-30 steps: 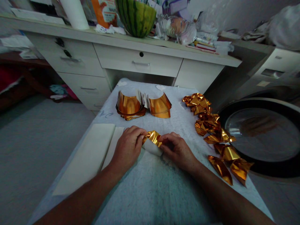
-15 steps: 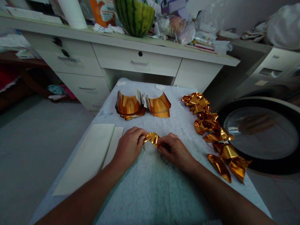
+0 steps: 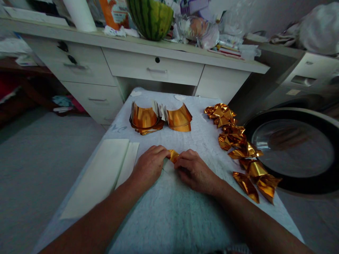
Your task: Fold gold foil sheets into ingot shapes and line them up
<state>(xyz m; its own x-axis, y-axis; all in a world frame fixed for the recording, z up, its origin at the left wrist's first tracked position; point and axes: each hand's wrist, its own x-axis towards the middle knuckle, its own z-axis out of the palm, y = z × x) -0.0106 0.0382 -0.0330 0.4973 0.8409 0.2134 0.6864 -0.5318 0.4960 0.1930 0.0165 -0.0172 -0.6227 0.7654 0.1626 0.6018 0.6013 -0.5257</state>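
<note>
A small piece of gold foil paper spans the gap between my hands, just above the cloth-covered table. My left hand pinches its left end. Closed on the right end is my right hand, its fingers curled and covering part of the foil. Behind the hands stand two curved stacks of gold foil sheets, a left stack and a right stack. Folded gold foil pieces lie in a row along the table's right side.
Folded white paper lies left of my left forearm. Past the table is a white desk with drawers, bearing a cut watermelon and a paper roll. A washing machine's round door stands open at the right.
My hands have drawn closer together, and less of the foil shows between them. The right hand has turned so its knuckles now cover more of the foil. The view has shifted slightly.
</note>
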